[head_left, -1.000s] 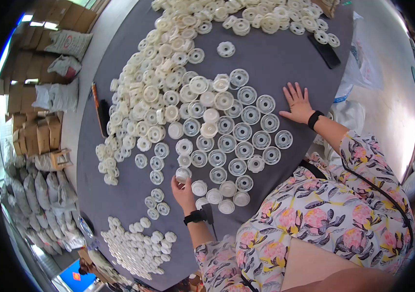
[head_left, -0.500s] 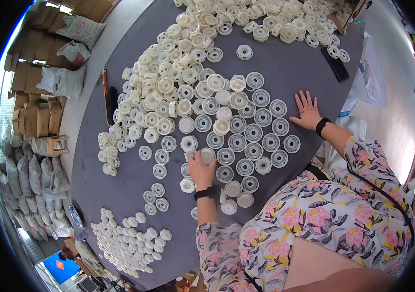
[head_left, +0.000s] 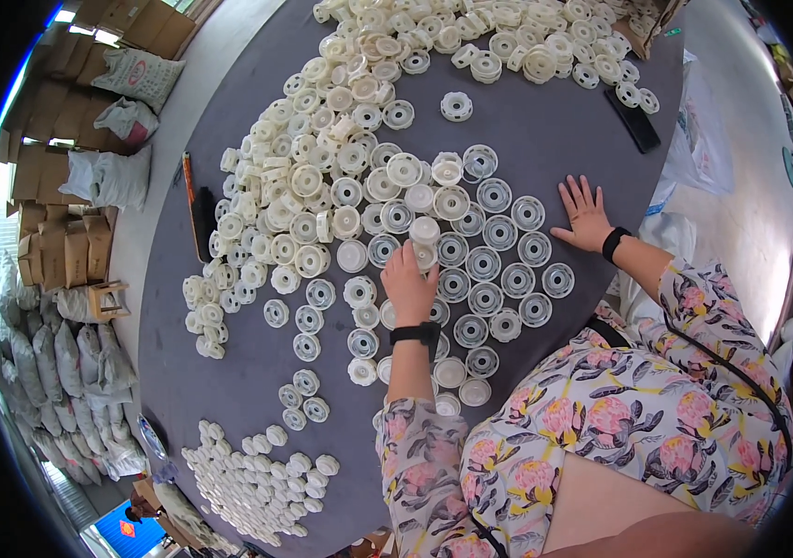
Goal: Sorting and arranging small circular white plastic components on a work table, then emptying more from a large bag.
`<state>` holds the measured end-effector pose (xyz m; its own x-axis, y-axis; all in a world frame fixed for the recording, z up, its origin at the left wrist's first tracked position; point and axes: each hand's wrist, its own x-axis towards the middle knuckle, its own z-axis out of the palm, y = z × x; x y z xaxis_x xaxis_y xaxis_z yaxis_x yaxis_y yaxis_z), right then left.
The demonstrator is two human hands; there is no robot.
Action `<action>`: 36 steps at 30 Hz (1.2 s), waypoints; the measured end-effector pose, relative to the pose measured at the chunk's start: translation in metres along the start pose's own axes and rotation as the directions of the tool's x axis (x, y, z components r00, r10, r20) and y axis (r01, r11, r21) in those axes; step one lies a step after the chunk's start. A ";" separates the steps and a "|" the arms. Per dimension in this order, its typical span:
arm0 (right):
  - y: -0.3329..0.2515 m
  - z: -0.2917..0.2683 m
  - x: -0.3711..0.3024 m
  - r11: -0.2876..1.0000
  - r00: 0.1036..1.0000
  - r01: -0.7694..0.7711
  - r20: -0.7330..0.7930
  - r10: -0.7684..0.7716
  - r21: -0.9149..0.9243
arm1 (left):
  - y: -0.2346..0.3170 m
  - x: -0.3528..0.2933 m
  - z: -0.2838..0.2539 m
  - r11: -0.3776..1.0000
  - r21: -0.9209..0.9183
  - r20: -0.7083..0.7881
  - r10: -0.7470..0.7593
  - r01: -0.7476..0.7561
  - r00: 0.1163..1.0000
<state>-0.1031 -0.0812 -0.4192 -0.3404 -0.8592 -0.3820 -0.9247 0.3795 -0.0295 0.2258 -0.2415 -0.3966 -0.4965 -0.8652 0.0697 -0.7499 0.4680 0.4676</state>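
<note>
My left hand [head_left: 409,286] reaches over the grey-covered table, thumb and fingers curved around a cream-white round plastic part [head_left: 423,255]. Just beyond its fingertips is another whitish round cap [head_left: 423,230], raised among the wheel-like pieces. To the right of this hand, translucent plastic discs with dark-looking centre holes [head_left: 483,263] lie face up in close rows. My right hand [head_left: 587,219] rests flat on the table beyond those rows, fingers spread, holding nothing. Under and beside my left wrist sit more white discs [head_left: 449,373], partly hidden by the forearm.
A large heap of cream plastic wheels [head_left: 341,121] covers the table's far and left parts. Small white pieces [head_left: 257,479] are piled at the near left. A black phone-like slab [head_left: 634,121] lies by the right edge, a brush [head_left: 199,209] by the left. Sacks [head_left: 90,344] stand on the floor.
My left hand has moved away from me and slightly right, leaving one white disc and closing around another. My right hand stays flat in place. The view has shifted slightly.
</note>
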 end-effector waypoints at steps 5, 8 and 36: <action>-0.001 0.000 0.001 1.000 1.000 -0.011 0.008 0.011 -0.007 | 0.000 -0.007 0.000 0.991 0.044 -0.226 0.135 -0.129 0.965; -0.002 0.001 0.002 1.000 0.999 -0.020 0.026 0.020 -0.002 | -0.010 -0.033 -0.010 0.899 -0.436 -0.218 -0.146 0.037 0.965; 0.002 0.006 0.004 0.999 1.000 -0.010 -0.009 0.010 -0.037 | -0.117 -0.107 -0.083 0.850 0.030 0.135 -0.525 0.526 0.840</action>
<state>-0.1054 -0.0816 -0.4261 -0.3509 -0.8584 -0.3742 -0.9269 0.3752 0.0086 0.4031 -0.2181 -0.3858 -0.0826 -0.9484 -0.3062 -0.9118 -0.0521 0.4074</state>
